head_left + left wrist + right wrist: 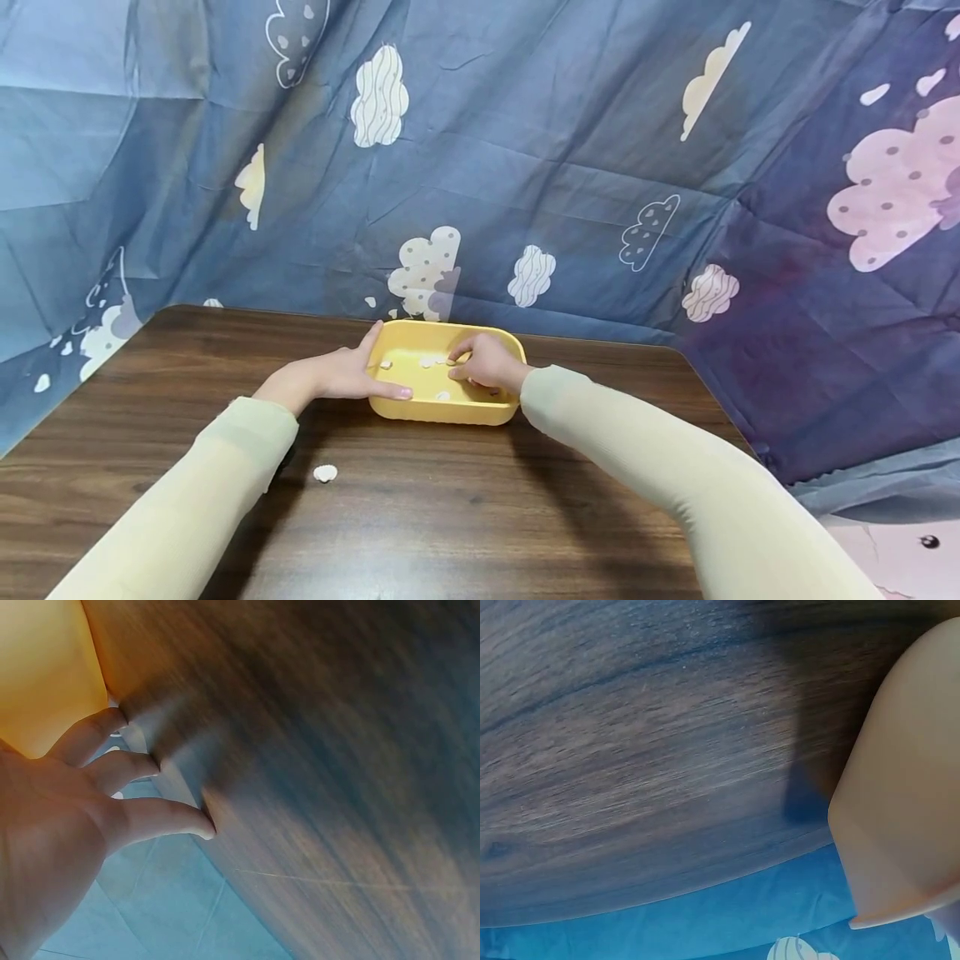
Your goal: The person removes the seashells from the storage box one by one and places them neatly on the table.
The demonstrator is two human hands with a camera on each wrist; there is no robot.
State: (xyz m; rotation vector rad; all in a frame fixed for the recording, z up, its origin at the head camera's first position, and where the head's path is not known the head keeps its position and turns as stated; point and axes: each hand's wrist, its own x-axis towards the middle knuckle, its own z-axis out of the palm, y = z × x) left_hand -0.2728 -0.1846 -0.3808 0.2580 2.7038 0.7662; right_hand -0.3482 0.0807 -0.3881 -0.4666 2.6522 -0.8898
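Note:
A yellow plastic basin (438, 410) stands near the table's far edge, with several small white shells such as this one (442, 396) on its floor. My left hand (345, 372) spans the basin's left end, thumb over the front rim and index finger along the left side. In the left wrist view, its other fingers (124, 774) stretch down straight and spread, tips at the tabletop beside the yellow wall. Inside the basin my right hand (487, 362) has curled fingers and pinches a small pale shell (451, 362) at its fingertips. The right wrist view misses this hand.
One more white shell (325, 473) lies on the dark wooden table (450, 517), in front of the left hand. A blue cloth printed with clouds (480, 167) hangs behind the table. The basin's outer wall (907, 787) fills the right of the right wrist view.

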